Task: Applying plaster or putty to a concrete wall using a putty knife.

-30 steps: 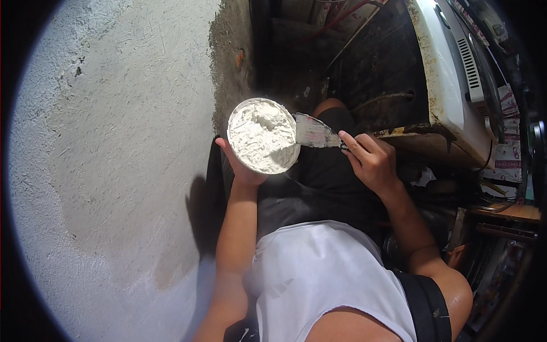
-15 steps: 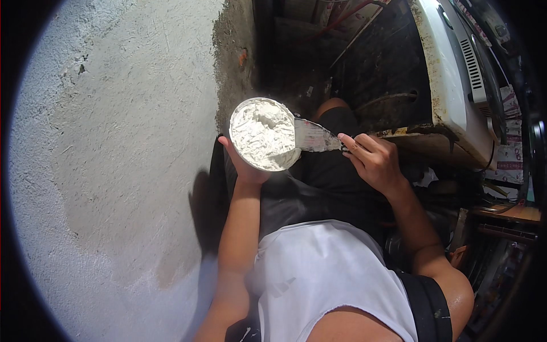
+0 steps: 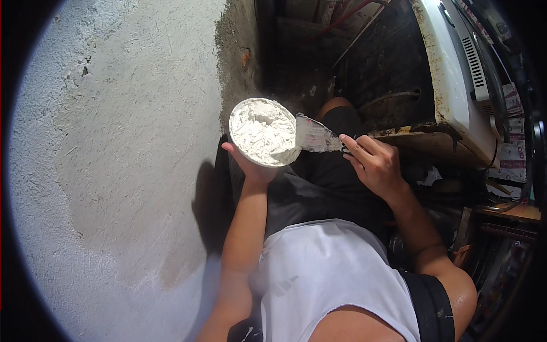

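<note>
A round tub [image 3: 233, 137] of thick white paste [image 3: 263, 132] rests in my left hand [image 3: 250, 163], which supports it from below. My thumb shows at the tub's left side, while the other fingers are hidden beneath it. My right hand [image 3: 377, 165] is closed on the dark handle of a putty knife [image 3: 319, 135]. Its wide, paste-smeared blade points left and meets the tub's right rim, its tip at the edge of the paste.
A rough wall [image 3: 131, 142], partly coated white with a greyer patch, stands close on my left. A rusty-edged white appliance [image 3: 456, 74] is at the upper right. Below it sits a wooden ledge [image 3: 515, 212] with clutter underneath. My dark-clad legs are beneath the tub.
The view has shifted slightly, so the wall and appliance appear a little further right. Both hands keep their grip, and the blade stays at the tub's rim.
</note>
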A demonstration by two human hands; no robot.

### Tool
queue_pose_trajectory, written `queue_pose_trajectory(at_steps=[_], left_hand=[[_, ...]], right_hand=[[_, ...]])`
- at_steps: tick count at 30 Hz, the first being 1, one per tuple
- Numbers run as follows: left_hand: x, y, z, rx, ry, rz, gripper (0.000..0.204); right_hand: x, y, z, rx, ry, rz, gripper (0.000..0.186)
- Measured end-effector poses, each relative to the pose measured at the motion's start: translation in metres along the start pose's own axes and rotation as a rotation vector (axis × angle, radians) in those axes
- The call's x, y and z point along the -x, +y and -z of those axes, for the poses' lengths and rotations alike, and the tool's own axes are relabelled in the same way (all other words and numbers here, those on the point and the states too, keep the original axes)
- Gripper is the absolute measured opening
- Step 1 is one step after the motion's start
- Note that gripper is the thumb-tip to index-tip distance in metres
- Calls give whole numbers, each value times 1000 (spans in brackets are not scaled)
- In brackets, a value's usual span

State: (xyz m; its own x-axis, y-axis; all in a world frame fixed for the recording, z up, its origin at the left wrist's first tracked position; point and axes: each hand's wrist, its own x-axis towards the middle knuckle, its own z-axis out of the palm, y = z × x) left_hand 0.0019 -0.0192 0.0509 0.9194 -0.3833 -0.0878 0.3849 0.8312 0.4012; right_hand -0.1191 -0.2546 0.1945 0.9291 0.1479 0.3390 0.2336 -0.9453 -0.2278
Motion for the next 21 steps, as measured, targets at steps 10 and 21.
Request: queue_pose_trajectory(at_steps=[10, 21], left_hand=[[-1, -8, 7, -5, 38, -59, 113], [-2, -16, 7, -120, -15, -179, 121]], right_hand=[[-5, -16, 6, -17, -5, 3, 51], [-8, -26, 10, -65, -32, -51, 50]])
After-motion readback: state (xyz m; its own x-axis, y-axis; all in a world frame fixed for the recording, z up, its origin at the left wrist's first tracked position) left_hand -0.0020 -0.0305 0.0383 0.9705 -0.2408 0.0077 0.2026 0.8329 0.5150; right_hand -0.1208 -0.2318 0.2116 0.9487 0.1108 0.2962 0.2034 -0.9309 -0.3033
